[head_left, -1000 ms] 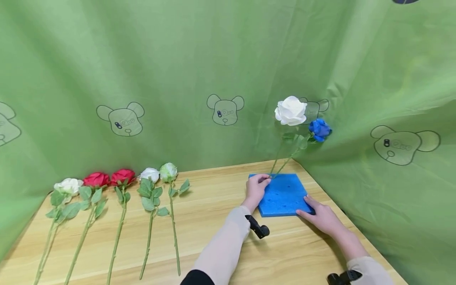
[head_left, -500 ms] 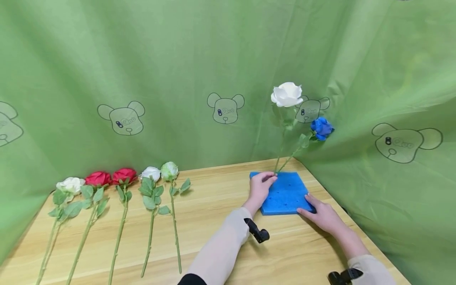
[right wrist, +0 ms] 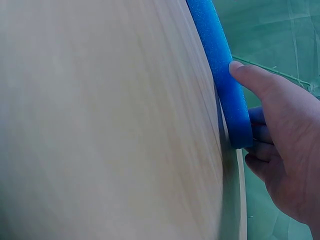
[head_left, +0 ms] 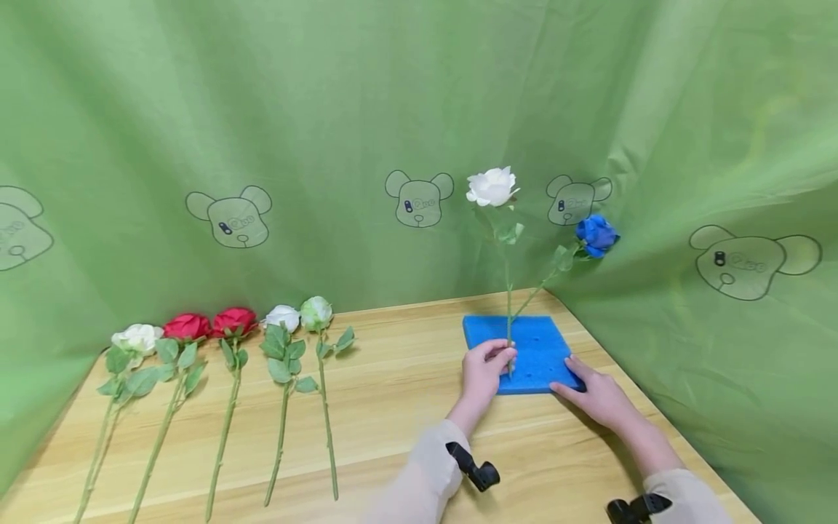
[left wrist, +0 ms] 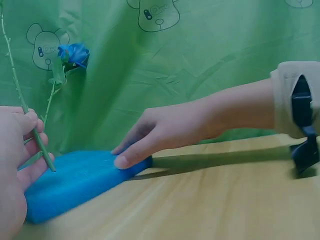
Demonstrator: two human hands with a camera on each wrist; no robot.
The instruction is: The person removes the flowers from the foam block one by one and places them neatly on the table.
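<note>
My left hand (head_left: 481, 377) pinches the lower stem of a white rose (head_left: 492, 188) between thumb and fingers. In the left wrist view the stem's cut end (left wrist: 48, 159) sticks out below the fingers, apparently just over the blue foam block (left wrist: 80, 175). That flat block (head_left: 540, 354) has several small holes in its top. At its near right corner my right hand (head_left: 602, 397) holds it, thumb on the front edge and fingers along the side, as the right wrist view also shows. A blue rose (head_left: 597, 235) stands in the block's back part, leaning right.
To the left on the wooden table (head_left: 386, 407) lie several roses in a row: a cream one (head_left: 137, 338), two red ones (head_left: 186, 326), a white one (head_left: 282, 317) and a pale green one (head_left: 317, 313). A green curtain (head_left: 340, 131) hangs behind and to the right.
My left hand has drawn the white rose's stem from the block's back edge toward its front, and the bloom has shifted left. The right hand stays on the corner.
</note>
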